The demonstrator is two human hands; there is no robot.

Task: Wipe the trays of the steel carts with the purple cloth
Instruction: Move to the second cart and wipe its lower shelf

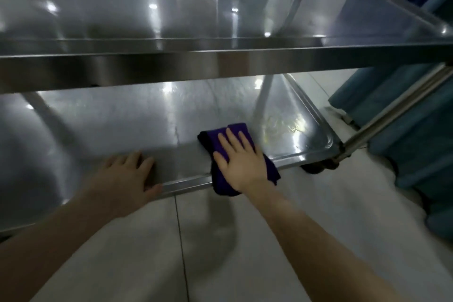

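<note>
Steel cart [220, 66]: wiping its lower tray [122, 125], near the front right corner.
Purple cloth [212, 138] drapes the tray's near edge under the right hand [241, 167], fingers [232, 140] flat, pressing, not gripping; left hand [127, 174] lies flat on that edge. Next stroke likely: the smeared patch [284, 125] rightward.

Upper tray [171, 7] and lower tray [117, 120] are polished steel, glossy with lamp glints. The lower is streaked at two o'clock of the purple cloth [215, 139] — a matt, soft-napped fabric. At six o'clock the floor tiles [220, 252] look smooth, faintly shiny.
</note>
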